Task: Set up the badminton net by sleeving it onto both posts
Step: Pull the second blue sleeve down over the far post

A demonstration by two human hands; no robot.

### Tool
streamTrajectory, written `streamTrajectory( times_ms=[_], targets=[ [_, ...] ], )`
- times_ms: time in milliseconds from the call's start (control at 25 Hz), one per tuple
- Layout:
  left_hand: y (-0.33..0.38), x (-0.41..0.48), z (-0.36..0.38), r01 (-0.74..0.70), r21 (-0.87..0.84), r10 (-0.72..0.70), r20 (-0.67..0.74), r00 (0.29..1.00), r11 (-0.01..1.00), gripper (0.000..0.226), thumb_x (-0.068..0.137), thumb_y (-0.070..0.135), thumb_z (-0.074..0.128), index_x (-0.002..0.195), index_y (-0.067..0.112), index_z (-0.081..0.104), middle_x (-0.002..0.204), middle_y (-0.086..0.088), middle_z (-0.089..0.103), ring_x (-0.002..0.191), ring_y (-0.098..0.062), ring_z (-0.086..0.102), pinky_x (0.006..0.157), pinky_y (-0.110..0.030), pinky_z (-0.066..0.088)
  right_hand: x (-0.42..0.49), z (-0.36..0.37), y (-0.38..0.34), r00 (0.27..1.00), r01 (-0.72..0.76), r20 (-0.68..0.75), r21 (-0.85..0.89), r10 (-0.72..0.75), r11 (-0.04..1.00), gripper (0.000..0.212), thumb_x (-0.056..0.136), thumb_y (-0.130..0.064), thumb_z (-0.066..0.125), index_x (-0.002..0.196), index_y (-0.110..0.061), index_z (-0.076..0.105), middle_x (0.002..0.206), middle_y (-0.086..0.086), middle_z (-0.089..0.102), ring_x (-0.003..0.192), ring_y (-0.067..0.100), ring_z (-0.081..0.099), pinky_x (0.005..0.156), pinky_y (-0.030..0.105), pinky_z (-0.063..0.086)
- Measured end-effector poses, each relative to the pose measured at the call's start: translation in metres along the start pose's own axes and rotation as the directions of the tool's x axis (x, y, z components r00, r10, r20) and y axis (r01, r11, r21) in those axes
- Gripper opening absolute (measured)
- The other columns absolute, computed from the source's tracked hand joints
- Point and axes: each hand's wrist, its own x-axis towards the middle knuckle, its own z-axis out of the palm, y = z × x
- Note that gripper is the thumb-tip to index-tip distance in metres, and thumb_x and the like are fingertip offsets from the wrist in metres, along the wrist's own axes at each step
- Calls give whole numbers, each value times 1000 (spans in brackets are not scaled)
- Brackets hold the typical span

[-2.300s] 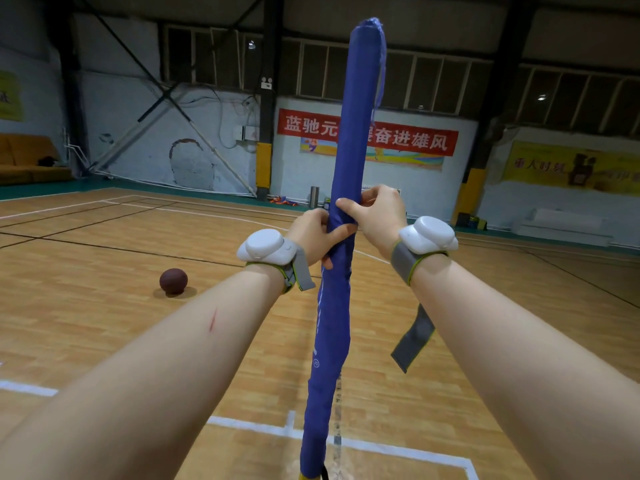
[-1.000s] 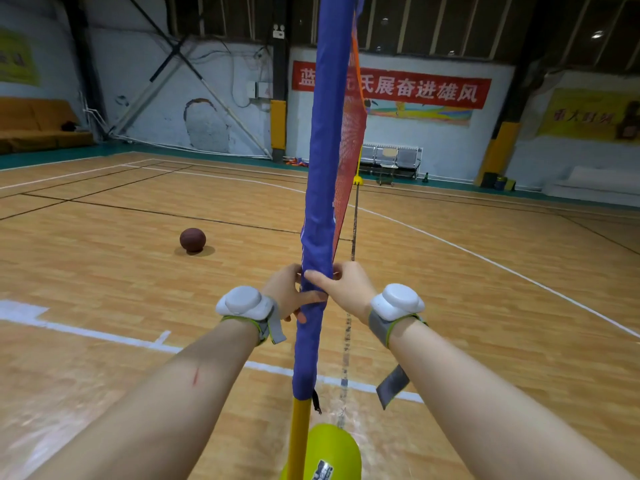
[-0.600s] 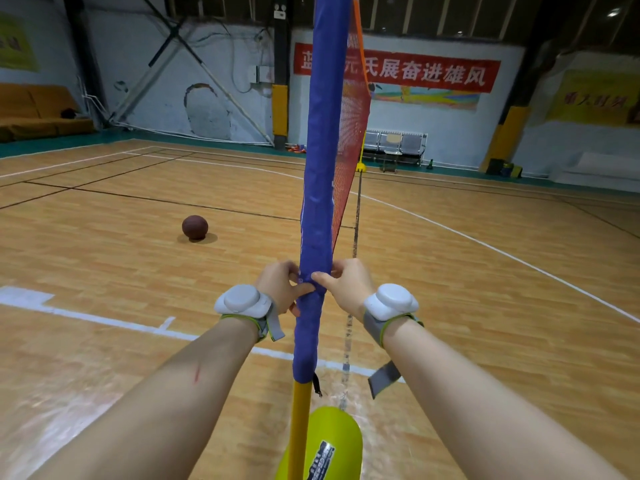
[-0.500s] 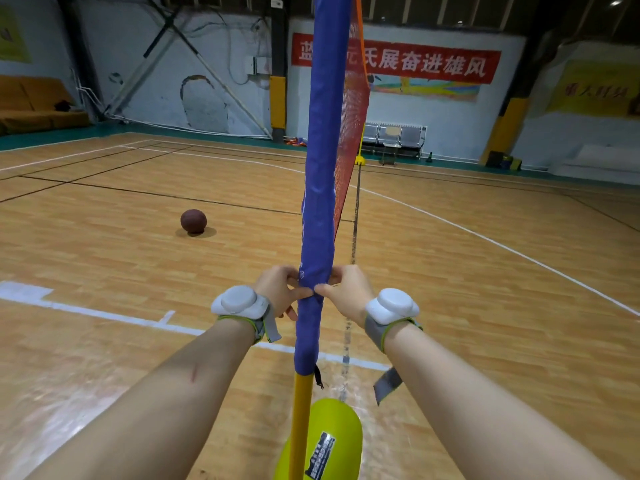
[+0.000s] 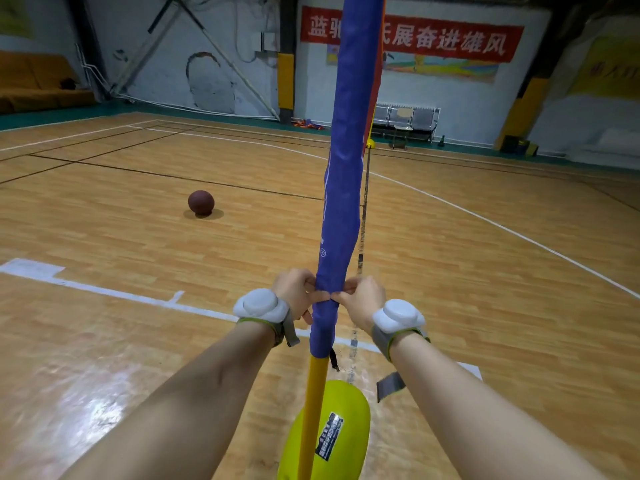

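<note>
At centre frame, the left hand (image 5: 298,296) and right hand (image 5: 363,301) each pinched the blue net sleeve (image 5: 341,174) from opposite sides near its lower end, apparently to tug it further down the upright yellow post (image 5: 313,403), bare only above its base (image 5: 349,410) at bottom centre.

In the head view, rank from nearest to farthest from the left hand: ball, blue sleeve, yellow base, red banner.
1. blue sleeve, pinched by the left hand.
2. yellow base, below.
3. ball, on the floor, left.
4. red banner, far wall.
</note>
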Motion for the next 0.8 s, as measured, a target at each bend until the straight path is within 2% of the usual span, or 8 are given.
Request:
streamTrajectory(
  times_ms=[80,200,280,400,560,680,800],
  targets=[
    [-6,2,4,21,15,-22,42,999,1000,24,84,29,65,98,9,61,105,-5,70,63,-28,69,43,-22,44,0,9,12,999,-29,20,38,28,999,13,81,-20,66,88,-10,69,77,4,62,72,20,54,53,23,36],
    [-20,2,21,77,122,-90,112,990,990,21,84,24,64,97,7,60,106,-14,69,66,-29,66,46,-24,43,-1,17,22,999,-48,28,74,46,996,14,78,-17,69,90,-10,68,79,2,60,75,19,55,65,25,39],
    [-35,4,35,95,99,-110,153,982,990,15,86,23,62,93,10,59,105,-16,69,70,-31,70,47,-26,44,0,22,29,999,-47,31,89,44,995,15,77,-18,70,91,-10,68,79,1,61,76,17,55,66,25,39],
    [-49,7,46,82,76,-95,181,979,994,14,87,23,61,89,10,58,105,-15,70,72,-30,72,49,-29,48,1,30,39,998,-48,40,86,44,995,20,76,-18,72,93,-8,69,83,4,66,78,16,58,67,26,42],
    [-57,6,58,38,96,-55,181,982,995,26,86,23,64,100,2,59,107,-13,69,71,-31,72,54,-34,53,-3,50,58,995,-72,77,20,70,997,16,76,-14,70,91,-10,68,84,7,68,75,19,58,62,25,42],
    [-60,2,63,28,85,-43,187,981,996,25,85,20,64,104,5,58,108,-12,69,67,-29,71,46,-26,51,-6,55,62,996,-57,68,3,56,998,16,75,-12,70,90,-8,68,85,10,68,73,19,56,51,19,38],
    [-61,1,66,50,59,-60,187,981,997,32,86,18,63,114,10,52,112,-10,65,54,-21,66,39,-22,48,-6,53,59,996,-28,82,-14,29,1000,20,78,-13,68,97,-7,67,96,11,71,81,24,60,59,23,40]
  ],
)
